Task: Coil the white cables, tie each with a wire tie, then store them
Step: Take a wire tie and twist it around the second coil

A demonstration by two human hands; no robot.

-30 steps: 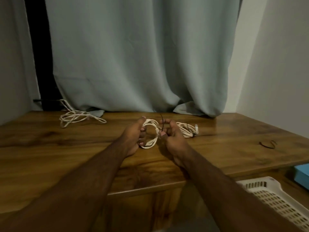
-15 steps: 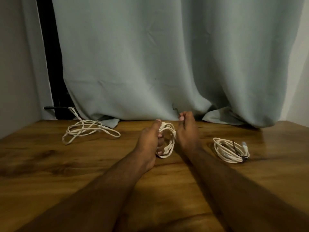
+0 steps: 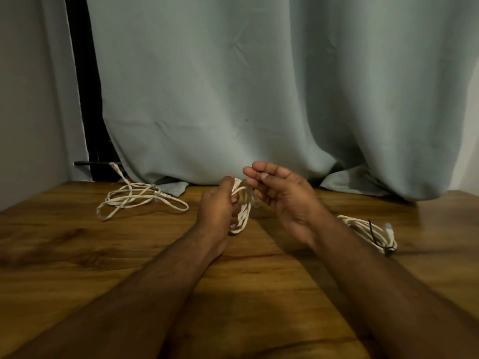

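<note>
Reaching out over the wooden desk [image 3: 77, 255], both forearms stretch from the near edge toward the middle. The left hand [image 3: 216, 211] has its grip curled round a small white coil [image 3: 243, 211], held up just above the desk. The right hand [image 3: 282, 198] is just beside it, palm turned up, fingers [image 3: 259, 168] bent with their tips at the coil's top; whether they pinch anything there I cannot tell. To the right, partly behind the right forearm, a tied coil [image 3: 368, 229] lies flat with a dark tie [image 3: 375, 235] across it. Farther left, a loose cable [image 3: 134, 200] sprawls uncoiled near the back edge. Behind everything a pale grey-green curtain [image 3: 259, 86] hangs down to the desk, with a dark gap [image 3: 85, 99] and a plain wall [image 3: 31, 99] at left.
</note>
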